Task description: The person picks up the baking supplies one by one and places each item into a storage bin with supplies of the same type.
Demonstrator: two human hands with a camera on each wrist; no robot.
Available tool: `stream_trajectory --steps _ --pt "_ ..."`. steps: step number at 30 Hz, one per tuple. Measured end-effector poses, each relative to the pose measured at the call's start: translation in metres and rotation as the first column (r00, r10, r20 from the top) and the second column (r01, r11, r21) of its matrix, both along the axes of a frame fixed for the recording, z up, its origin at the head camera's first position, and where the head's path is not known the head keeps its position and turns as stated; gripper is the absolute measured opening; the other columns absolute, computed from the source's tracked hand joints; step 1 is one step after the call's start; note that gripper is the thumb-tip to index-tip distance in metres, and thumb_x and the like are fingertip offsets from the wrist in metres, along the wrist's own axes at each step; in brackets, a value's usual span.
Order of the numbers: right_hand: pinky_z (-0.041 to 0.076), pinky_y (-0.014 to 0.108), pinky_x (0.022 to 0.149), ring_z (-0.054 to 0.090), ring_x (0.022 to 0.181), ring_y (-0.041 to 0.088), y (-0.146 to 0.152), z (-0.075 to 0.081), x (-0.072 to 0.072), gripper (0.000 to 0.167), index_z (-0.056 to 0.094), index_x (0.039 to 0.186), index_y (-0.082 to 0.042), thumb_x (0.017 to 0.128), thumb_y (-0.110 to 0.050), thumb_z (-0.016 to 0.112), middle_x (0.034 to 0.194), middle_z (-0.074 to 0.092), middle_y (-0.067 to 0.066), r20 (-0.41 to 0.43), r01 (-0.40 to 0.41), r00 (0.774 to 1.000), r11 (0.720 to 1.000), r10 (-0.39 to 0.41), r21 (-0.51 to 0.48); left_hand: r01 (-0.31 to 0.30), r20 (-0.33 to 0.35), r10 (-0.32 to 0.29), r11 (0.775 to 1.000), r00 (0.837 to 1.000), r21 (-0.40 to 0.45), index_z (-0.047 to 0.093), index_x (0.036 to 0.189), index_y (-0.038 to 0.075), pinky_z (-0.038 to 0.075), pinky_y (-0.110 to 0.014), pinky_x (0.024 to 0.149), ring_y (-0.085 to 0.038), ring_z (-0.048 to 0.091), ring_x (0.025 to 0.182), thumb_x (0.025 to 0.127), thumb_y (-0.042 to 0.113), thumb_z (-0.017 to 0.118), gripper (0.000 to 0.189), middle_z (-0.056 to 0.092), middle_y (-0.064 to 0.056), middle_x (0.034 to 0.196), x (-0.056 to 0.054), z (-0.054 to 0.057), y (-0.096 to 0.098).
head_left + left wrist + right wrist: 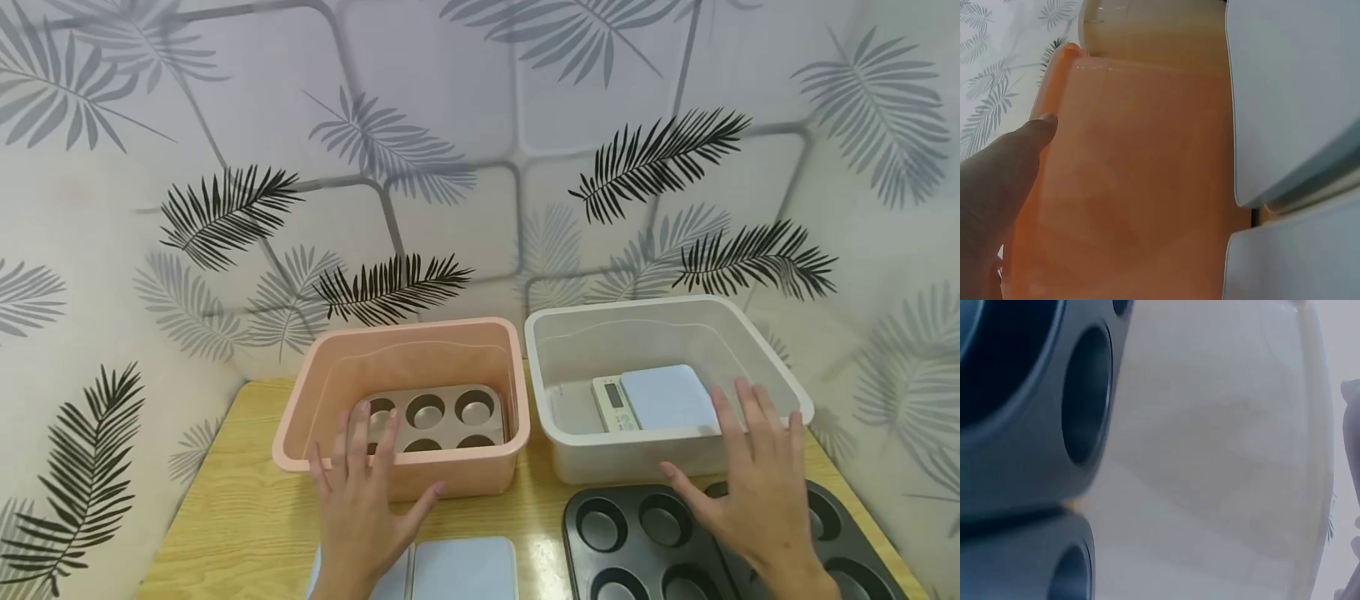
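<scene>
My left hand [358, 492] is spread with extended fingers over the front rim of a peach plastic bin [480, 475]. Inside that bin lies a brown muffin tin [450, 400]. In the left wrist view, the thumb [1022, 140] overlaps the bin's rim. My right hand [761, 487], fingers also spread, reaches over the front right of a white plastic bin [600, 458]. A kitchen scale [667, 396] with a small display lies in the white bin. In the right wrist view, fingers [1354, 431] show at the right edge beyond the bin. Neither hand grips anything.
Two dark muffin tins [626, 546] lie side by side in front of the white bin, partly under my right hand. Pale blue flat-topped items [465, 567] sit before the peach bin, by my left wrist. A leaf-patterned backdrop [465, 225] stands behind the wooden table [225, 483].
</scene>
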State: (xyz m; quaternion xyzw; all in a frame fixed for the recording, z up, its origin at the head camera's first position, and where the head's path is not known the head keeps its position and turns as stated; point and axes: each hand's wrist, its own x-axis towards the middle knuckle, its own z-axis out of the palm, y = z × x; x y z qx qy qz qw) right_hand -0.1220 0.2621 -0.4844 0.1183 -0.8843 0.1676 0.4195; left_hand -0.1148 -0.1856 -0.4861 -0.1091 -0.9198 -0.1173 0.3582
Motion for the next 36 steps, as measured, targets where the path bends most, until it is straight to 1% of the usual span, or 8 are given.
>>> stream_trajectory --steps 7,10,13,16,22,27,32,36 --pt "0.025 0.076 0.131 0.050 0.146 0.052 0.019 0.006 0.003 0.099 0.057 0.154 0.002 0.101 -0.080 0.048 0.152 0.059 0.033 -0.091 -0.023 0.996 0.998 0.018 -0.053 0.024 -0.147 -0.018 0.999 0.989 0.038 0.056 0.158 0.011 0.032 -0.079 0.115 -0.047 0.043 0.152 0.102 0.083 0.044 0.092 0.050 -0.022 0.166 -0.002 -0.002 -0.014" --pt "0.033 0.049 0.136 0.059 0.127 0.055 0.020 0.010 0.005 0.084 0.065 0.141 0.009 0.104 -0.066 0.057 0.133 0.067 0.036 -0.214 -0.038 0.977 0.993 0.012 -0.116 0.074 -0.288 -0.047 0.994 0.957 0.082 0.066 0.146 0.004 0.040 -0.071 0.110 -0.049 0.054 0.139 0.104 0.072 0.056 0.081 0.062 -0.027 0.150 -0.006 -0.003 -0.021" --pt "0.036 0.022 0.125 0.060 0.106 0.058 0.020 0.014 0.008 0.071 0.071 0.126 0.014 0.102 -0.052 0.063 0.113 0.070 0.037 -0.319 -0.040 0.947 0.981 -0.022 -0.189 0.106 -0.395 -0.043 0.984 0.918 0.141 0.072 0.135 0.000 0.043 -0.063 0.103 -0.050 0.058 0.129 0.103 0.065 0.066 0.072 0.068 -0.028 0.138 -0.008 -0.004 -0.027" --pt "0.032 0.015 0.116 0.059 0.097 0.056 0.026 0.013 0.012 0.063 0.073 0.120 0.014 0.099 -0.045 0.064 0.104 0.071 0.037 -0.326 -0.015 0.943 0.968 -0.070 -0.249 0.101 -0.431 -0.004 0.974 0.902 0.202 0.073 0.130 -0.001 0.042 -0.061 0.098 -0.052 0.059 0.124 0.101 0.064 0.070 0.072 0.068 -0.030 0.134 -0.009 -0.005 -0.033" --pt "0.032 0.006 0.111 0.058 0.096 0.046 0.050 -0.002 0.018 0.051 0.076 0.118 0.010 0.095 -0.034 0.066 0.097 0.071 0.032 -0.230 0.022 0.968 0.947 -0.100 -0.319 0.013 -0.398 0.093 0.966 0.913 0.257 0.073 0.134 0.003 0.043 -0.063 0.096 -0.053 0.058 0.125 0.098 0.069 0.070 0.075 0.066 -0.030 0.135 -0.007 -0.014 -0.053" --pt "0.024 0.000 0.104 0.060 0.108 0.033 0.068 -0.010 0.030 0.043 0.074 0.126 0.006 0.091 -0.018 0.071 0.106 0.074 0.025 0.016 0.140 0.990 0.927 -0.143 -0.348 -0.038 -0.332 0.150 0.946 0.931 0.322 0.072 0.138 0.005 0.043 -0.057 0.103 -0.056 0.056 0.125 0.094 0.074 0.072 0.081 0.060 -0.034 0.143 -0.005 -0.024 -0.060" --pt "0.021 0.004 0.110 0.057 0.119 0.051 0.081 -0.013 0.039 0.042 0.072 0.130 0.006 0.091 -0.010 0.074 0.126 0.067 0.032 0.161 0.254 0.964 0.910 -0.211 -0.327 -0.057 -0.238 0.169 0.908 0.956 0.415 0.067 0.147 0.007 0.041 -0.047 0.113 -0.058 0.050 0.137 0.090 0.077 0.075 0.091 0.049 -0.038 0.154 -0.002 -0.027 -0.059" --pt "0.032 0.024 0.121 0.054 0.128 0.052 0.090 -0.015 0.047 0.041 0.071 0.132 0.003 0.093 -0.010 0.072 0.137 0.062 0.031 0.263 0.339 0.929 0.884 -0.261 -0.321 -0.066 -0.148 0.159 0.867 0.976 0.493 0.062 0.153 0.010 0.051 -0.063 0.113 -0.058 0.047 0.143 0.085 0.066 0.088 0.092 0.042 -0.037 0.162 0.002 -0.026 -0.057"
